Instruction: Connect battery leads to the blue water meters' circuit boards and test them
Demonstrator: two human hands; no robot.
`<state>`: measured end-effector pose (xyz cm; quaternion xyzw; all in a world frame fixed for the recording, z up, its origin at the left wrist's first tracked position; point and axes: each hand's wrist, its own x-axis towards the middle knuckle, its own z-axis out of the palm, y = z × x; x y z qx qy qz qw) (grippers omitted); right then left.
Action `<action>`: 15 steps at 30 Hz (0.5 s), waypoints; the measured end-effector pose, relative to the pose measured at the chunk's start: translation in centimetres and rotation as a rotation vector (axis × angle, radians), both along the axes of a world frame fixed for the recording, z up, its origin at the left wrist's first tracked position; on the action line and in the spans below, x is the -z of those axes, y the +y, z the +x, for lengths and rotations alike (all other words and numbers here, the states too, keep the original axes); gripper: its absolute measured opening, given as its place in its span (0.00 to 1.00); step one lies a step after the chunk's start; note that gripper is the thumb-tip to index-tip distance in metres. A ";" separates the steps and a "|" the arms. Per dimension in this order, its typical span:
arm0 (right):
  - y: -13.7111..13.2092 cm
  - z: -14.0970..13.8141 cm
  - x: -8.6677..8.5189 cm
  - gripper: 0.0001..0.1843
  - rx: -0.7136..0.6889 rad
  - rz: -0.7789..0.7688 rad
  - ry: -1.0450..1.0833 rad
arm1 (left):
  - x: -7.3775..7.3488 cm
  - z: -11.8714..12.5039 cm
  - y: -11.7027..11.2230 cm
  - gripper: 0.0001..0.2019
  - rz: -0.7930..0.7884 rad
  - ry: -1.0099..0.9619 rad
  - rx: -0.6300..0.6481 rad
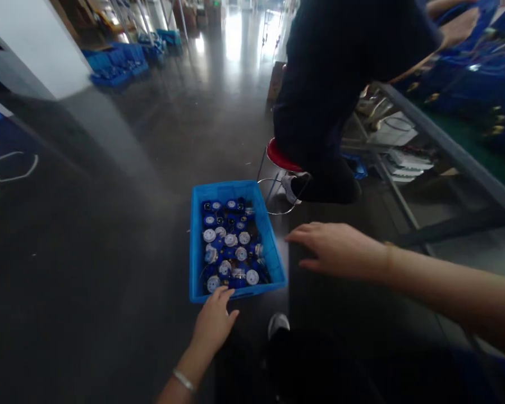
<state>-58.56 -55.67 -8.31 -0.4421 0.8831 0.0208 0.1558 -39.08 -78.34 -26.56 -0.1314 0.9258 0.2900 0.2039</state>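
Note:
A blue plastic crate point(196, 241) sits on the floor in front of me. Inside lie several small blue meters point(230, 240) with round white dials, jumbled together. My left hand point(214, 318) is at the crate's near rim, thumb apart from the fingers; whether the fingertips touch the rim I cannot tell. To the right of the crate, my right hand point(332, 247) hangs in the air with its fingers stretched toward the crate's side and the thumb apart. Nothing is held in either hand.
A person in dark clothes point(320, 95) sits on a red stool point(283, 157) just beyond the crate. On the right runs a metal-framed workbench point(454, 146). More blue crates point(115, 64) stand by a white pillar point(42, 45). My shoe point(278, 324) is near the crate.

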 end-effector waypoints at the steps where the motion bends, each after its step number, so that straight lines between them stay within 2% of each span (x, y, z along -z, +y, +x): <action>1: -2.3 -1.3 3.7 0.25 0.020 0.063 -0.100 | 2.1 -1.5 -1.9 0.24 -0.018 -0.031 -0.006; 3: -5.5 -4.1 11.5 0.27 0.104 0.163 -0.254 | 6.0 -4.5 -5.0 0.26 -0.062 -0.097 -0.006; 4: -6.2 -5.3 15.2 0.28 0.134 0.190 -0.279 | 7.7 -5.8 -6.3 0.27 -0.087 -0.131 -0.002; 6: -6.4 -6.8 21.5 0.28 0.214 0.227 -0.339 | 10.3 -7.8 -8.2 0.29 -0.132 -0.202 0.020; 7: -6.0 -7.1 23.9 0.28 0.266 0.243 -0.380 | 11.1 -8.5 -8.8 0.30 -0.148 -0.238 0.042; 9: -5.0 -6.9 27.6 0.29 0.373 0.275 -0.459 | 12.2 -9.4 -9.9 0.31 -0.168 -0.307 0.098; 12: -4.5 -6.4 31.9 0.35 0.484 0.281 -0.521 | 13.2 -10.6 -10.9 0.32 -0.210 -0.397 0.179; 15: -5.4 -7.1 37.0 0.38 0.581 0.213 -0.494 | 15.6 -12.8 -11.5 0.36 -0.275 -0.422 0.245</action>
